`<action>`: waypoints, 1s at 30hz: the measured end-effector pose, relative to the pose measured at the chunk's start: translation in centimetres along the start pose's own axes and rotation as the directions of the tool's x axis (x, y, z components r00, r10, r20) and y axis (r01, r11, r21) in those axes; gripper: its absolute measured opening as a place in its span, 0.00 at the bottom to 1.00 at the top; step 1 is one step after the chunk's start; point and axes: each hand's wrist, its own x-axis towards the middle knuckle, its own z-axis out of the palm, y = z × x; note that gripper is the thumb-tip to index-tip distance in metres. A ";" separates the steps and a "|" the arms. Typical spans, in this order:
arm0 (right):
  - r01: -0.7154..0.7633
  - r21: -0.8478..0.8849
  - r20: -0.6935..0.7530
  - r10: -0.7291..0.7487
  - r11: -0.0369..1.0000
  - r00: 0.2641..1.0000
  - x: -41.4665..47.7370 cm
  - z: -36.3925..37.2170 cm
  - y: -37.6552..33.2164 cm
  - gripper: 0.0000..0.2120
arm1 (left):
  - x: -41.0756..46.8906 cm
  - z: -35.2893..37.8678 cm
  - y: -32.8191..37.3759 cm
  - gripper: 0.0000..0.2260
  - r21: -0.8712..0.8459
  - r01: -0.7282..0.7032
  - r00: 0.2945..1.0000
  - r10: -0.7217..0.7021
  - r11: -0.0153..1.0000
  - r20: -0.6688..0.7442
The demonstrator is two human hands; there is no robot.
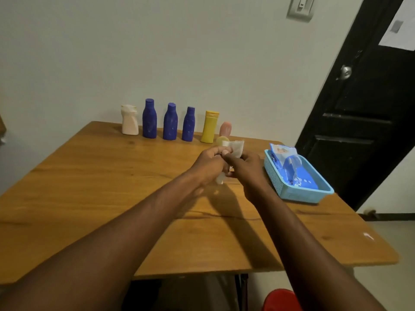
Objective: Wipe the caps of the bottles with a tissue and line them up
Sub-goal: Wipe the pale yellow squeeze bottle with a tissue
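Note:
Along the wall stand a white bottle (129,120), three blue bottles (149,118) (170,122) (188,124), a yellow bottle (210,126) and a small pink one (225,129), all in a row on the wooden table (112,187). In front of the row my left hand (210,163) grips a small pale bottle (220,179), mostly hidden, with its yellowish top (222,139) showing above my fingers. My right hand (246,168) pinches a white tissue (235,147) against that top. Both hands touch each other.
A light blue plastic basket (298,195) sits at the table's right, holding a blue pack of tissues (289,167). A black door (359,108) is at the right. A red stool (280,299) shows below the table's front edge.

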 end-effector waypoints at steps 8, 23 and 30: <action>0.035 0.070 -0.379 -0.006 0.997 0.925 7.8 -0.6 2.2 0.03 | 8.5 -2.8 -3.1 0.15 0.187 -0.174 0.941 0.219 0.967 -0.257; 0.141 -0.037 -0.438 -0.143 0.989 0.887 10.4 0.7 4.0 0.05 | 11.8 -2.6 -5.1 0.14 0.220 -0.181 0.954 0.226 0.959 -0.198; 0.254 -0.117 -0.300 -0.278 0.960 0.913 9.3 3.3 2.0 0.07 | 7.4 -7.8 -5.2 0.13 -0.036 -0.084 0.979 0.075 0.996 -0.190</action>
